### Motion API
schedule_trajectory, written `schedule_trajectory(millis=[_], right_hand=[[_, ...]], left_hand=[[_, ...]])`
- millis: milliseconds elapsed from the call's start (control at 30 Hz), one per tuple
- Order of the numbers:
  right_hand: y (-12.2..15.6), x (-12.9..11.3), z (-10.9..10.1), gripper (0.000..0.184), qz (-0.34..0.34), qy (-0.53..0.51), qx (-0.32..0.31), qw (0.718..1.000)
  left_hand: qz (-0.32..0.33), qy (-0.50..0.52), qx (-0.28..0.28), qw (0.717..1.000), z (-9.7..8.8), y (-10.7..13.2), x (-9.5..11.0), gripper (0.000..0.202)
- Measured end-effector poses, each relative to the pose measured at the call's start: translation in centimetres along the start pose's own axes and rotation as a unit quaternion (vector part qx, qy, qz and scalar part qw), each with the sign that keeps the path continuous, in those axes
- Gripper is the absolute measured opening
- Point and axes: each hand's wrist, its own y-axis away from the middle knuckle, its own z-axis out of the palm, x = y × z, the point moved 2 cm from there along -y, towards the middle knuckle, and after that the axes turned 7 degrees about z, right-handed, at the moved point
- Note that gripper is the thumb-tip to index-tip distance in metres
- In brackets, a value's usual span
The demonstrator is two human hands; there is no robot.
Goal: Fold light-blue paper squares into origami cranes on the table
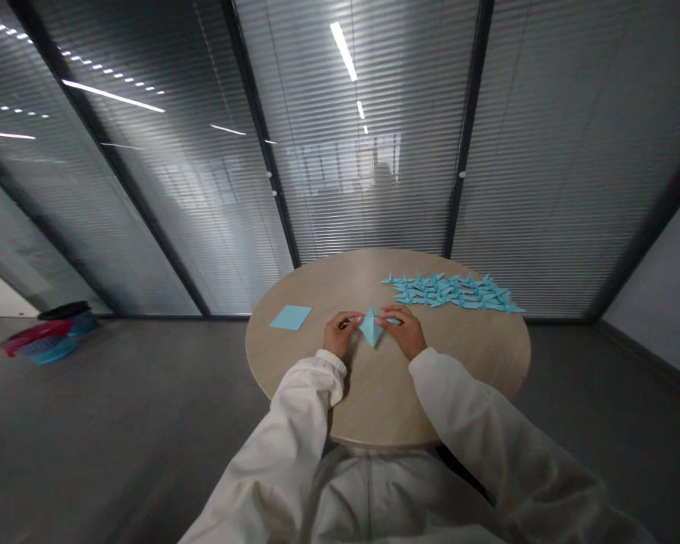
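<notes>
Two hands (340, 335) (403, 332) pinching one folded blue paper (371, 327), one square sheet (291, 317) apart, dozens of paper cranes (452, 292)

You are in an office meeting room: tall glass partitions (374, 189) with dark metal frames and horizontal grey blinds run behind a round pale-wood table (487, 378), on smooth grey flooring (119, 408), with white strip lights mirrored overhead.

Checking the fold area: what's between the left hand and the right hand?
In the head view, a folded light-blue paper, pointed at top and bottom, sits between the left hand and the right hand, held by both, above the round wooden table.
</notes>
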Motion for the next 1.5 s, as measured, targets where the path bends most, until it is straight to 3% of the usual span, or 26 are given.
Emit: schedule_trajectory(millis=[233,433,767,867,1000,1333,1500], right_hand=[[0.3,-1.2,0.1,0.020,-0.026,-0.004,0.009,1.000],[0.6,-1.8,0.5,0.022,0.011,-0.025,-0.043,0.999],[0.6,-1.2,0.6,0.022,0.023,0.031,-0.033,0.999],[0.7,-1.3,0.6,0.021,0.016,0.041,-0.039,0.998],[0.8,-1.5,0.7,0.021,-0.007,0.055,-0.047,0.997],[1.0,-2.1,0.8,0.015,-0.023,0.046,-0.077,0.996],[0.9,-1.6,0.7,0.017,-0.029,0.064,-0.041,0.997]], left_hand=[[0.037,-0.050,0.028,0.998,0.0,0.1,0.3,0.021],[0.082,-0.100,-0.020,0.991,0.6,0.5,1.3,0.018],[0.031,-0.094,-0.107,0.989,1.4,1.2,2.4,0.030],[0.024,-0.129,-0.094,0.987,1.3,1.2,2.3,0.035],[0.030,-0.141,-0.067,0.987,1.2,1.1,1.9,0.026],[0.008,-0.096,-0.075,0.993,1.0,0.9,0.5,0.023],[0.018,-0.122,-0.098,0.988,1.0,1.1,1.1,0.021]])
